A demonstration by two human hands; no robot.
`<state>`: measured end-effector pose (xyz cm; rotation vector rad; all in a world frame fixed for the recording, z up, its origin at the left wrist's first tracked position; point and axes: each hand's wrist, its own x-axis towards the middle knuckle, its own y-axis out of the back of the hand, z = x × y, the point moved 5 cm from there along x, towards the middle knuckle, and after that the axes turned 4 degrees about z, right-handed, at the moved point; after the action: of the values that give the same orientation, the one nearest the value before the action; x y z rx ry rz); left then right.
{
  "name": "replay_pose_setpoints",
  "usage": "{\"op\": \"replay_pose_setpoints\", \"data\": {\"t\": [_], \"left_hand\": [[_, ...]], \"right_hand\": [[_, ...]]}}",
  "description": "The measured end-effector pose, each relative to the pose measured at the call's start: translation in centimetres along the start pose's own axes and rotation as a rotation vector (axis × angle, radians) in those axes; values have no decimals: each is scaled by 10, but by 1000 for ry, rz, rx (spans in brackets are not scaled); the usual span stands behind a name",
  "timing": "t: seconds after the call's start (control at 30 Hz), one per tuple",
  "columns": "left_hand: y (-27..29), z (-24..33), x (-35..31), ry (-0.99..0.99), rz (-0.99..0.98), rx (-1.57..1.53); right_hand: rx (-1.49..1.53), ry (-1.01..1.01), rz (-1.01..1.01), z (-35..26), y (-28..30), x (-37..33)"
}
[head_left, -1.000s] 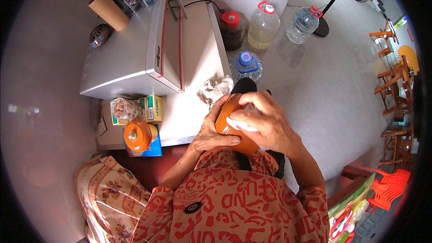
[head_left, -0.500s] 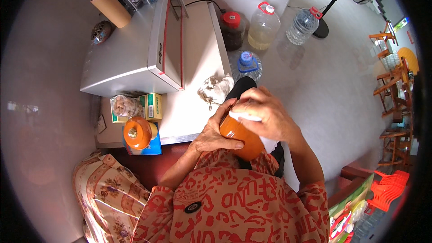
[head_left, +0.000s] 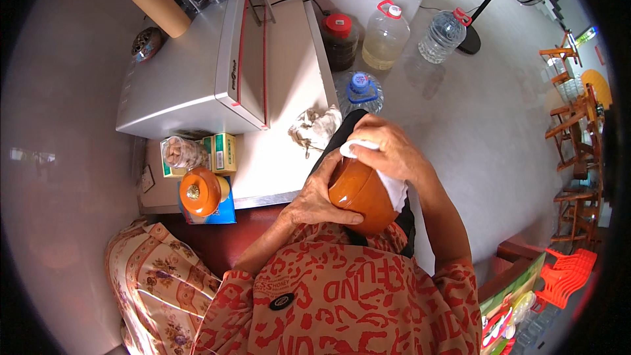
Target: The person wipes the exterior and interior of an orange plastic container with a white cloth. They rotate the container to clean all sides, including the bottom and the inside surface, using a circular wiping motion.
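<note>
A: Where was the jar?
B: The glossy orange jar (head_left: 358,196) was over the person's lap, tilted, just off the near edge of the pale worktop (head_left: 273,174).
A: And the hands?
B: The left hand (head_left: 321,197) gripped the jar from its left side, thumb laid across the lower part. The right hand (head_left: 388,148) was closed on a white cloth (head_left: 393,190), pressing it to the jar's far end; a loose part hung down the jar's right side.
A: What lay about them?
B: A crumpled, stained rag (head_left: 315,129) sat on the worktop, beyond the left hand. Farther left, an orange lid with a gold knob (head_left: 200,192) rested over a flat blue packet (head_left: 223,213), near a clear tub (head_left: 182,152) and a yellow-and-green box (head_left: 225,152).
A: Anything on the floor?
B: A big water bottle with a blue cap (head_left: 361,96) stood near the worktop's far edge.
</note>
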<state>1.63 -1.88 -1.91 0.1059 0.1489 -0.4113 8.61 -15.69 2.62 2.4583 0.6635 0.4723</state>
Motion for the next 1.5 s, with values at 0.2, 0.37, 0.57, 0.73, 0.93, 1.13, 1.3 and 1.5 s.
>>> {"op": "replay_pose_setpoints", "data": {"t": [0.2, 0.37, 0.57, 0.73, 0.93, 1.13, 1.3, 1.5], "left_hand": [[3, -10, 1, 19, -2, -176], [3, -8, 2, 70, -8, -339], [3, -17, 6, -35, 5, -132], [4, -27, 5, 40, -14, -237], [0, -25, -3, 72, -2, -307], [6, -21, -3, 162, -50, -408], [13, -13, -2, 248, -107, -241], [15, 4, -7, 180, -142, -147]], "right_hand": [[124, -154, 30, 15, 1, -4], [-64, 103, 123, -21, 0, -19], [-390, 350, 194, -71, -21, -36], [-201, 178, 189, -42, -7, -28], [202, -89, 83, 20, -3, -24], [197, -104, 107, 5, 1, -27], [-16, 48, 166, -23, 4, -33], [-166, 226, 200, -65, -1, -36]]}}
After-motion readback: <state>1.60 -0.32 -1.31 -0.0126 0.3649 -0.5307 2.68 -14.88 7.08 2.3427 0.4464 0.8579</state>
